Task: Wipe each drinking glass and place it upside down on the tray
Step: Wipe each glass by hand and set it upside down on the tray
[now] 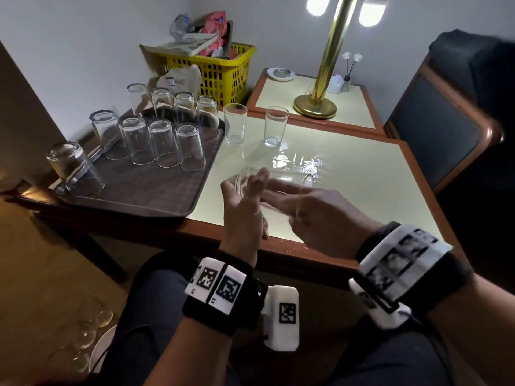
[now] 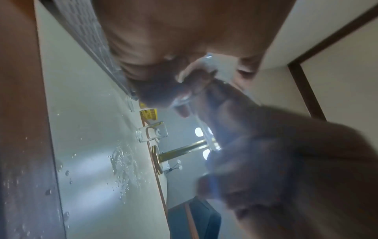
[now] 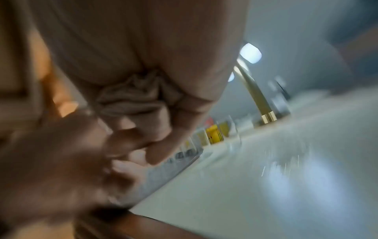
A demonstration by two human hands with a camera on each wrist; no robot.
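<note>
I hold one clear drinking glass (image 1: 289, 179) on its side above the table, between both hands. My left hand (image 1: 245, 207) grips its base end, fingers curled up round it. My right hand (image 1: 320, 215) is at the open mouth, fingers showing through the wall from inside. The right wrist view is blurred; the glass (image 3: 175, 163) lies below the thumb, and something pale and crumpled sits in the palm. Several glasses (image 1: 164, 143) stand upside down on the dark tray (image 1: 133, 196) at the left. Two upright glasses (image 1: 235, 123) (image 1: 276, 126) stand on the table behind my hands.
Water drops (image 1: 301, 165) lie on the pale tabletop (image 1: 376, 176). A brass lamp (image 1: 315, 107) stands on the side table behind. A yellow basket (image 1: 223, 71) is at the back and a dark chair (image 1: 446, 121) at the right. Stemmed glasses (image 1: 92, 321) stand on the floor, lower left.
</note>
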